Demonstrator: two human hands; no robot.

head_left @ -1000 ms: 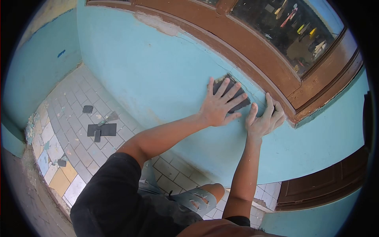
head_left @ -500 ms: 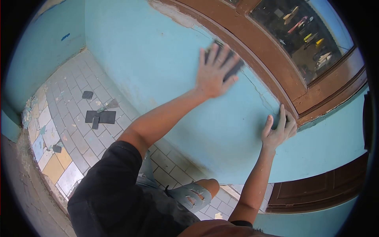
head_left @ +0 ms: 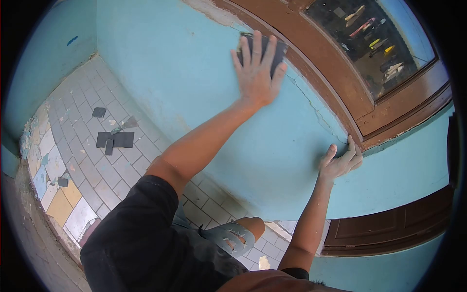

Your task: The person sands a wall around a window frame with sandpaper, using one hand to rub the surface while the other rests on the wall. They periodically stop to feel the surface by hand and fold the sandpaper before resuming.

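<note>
My left hand [head_left: 257, 80] lies spread over a dark sheet of sandpaper [head_left: 278, 56], holding it flat against the light-blue wall [head_left: 194, 87]. The sheet sits just beside the brown wooden window frame [head_left: 311, 75], and part of it is hidden beneath my fingers. A thin crack [head_left: 311, 107] runs down the wall from near the sheet toward the frame's lower corner. There my right hand [head_left: 340, 163] rests with fingers apart, touching the wall under the corner and holding nothing. Pale dust coats both hands.
On the tiled floor [head_left: 109, 182] lie a dark flat sheet [head_left: 125, 139], a small dark block [head_left: 109, 147], a scraper [head_left: 124, 125] and another dark piece [head_left: 98, 112]. The window pane [head_left: 372, 44] shows several tools. A dark brown wooden panel [head_left: 384, 231] is at lower right.
My left hand has slid the sandpaper up and to the left along the wall beside the frame. My right hand stays by the frame's corner. The whole view has shifted slightly.
</note>
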